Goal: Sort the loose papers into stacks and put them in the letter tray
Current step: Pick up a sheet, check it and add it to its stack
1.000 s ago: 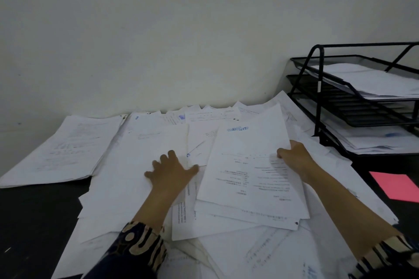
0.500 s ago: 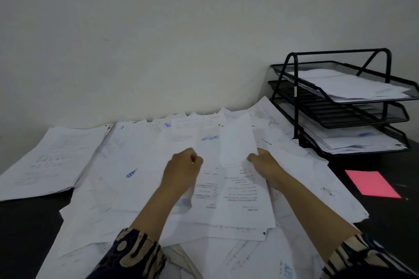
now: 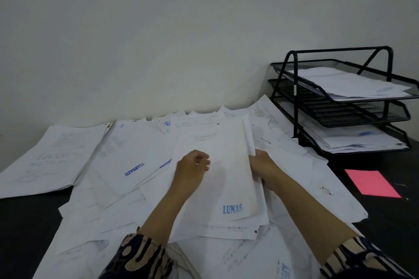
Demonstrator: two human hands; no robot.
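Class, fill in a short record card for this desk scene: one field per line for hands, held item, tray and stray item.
left hand: grips the held sheets
right hand: grips their right edge
held sheets: stamped LUNAS in blue
letter tray: three tiers; top and bottom hold papers
pink paper: flat on the dark desk, near the tray

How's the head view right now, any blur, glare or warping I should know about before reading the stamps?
Head view: dim, flat light, no glare; wide-angle bending shows in the tray frame; fine print is too soft to read, but the blue LUNAS stamp is legible; the left hand is slightly smeared, the right hand sharper.
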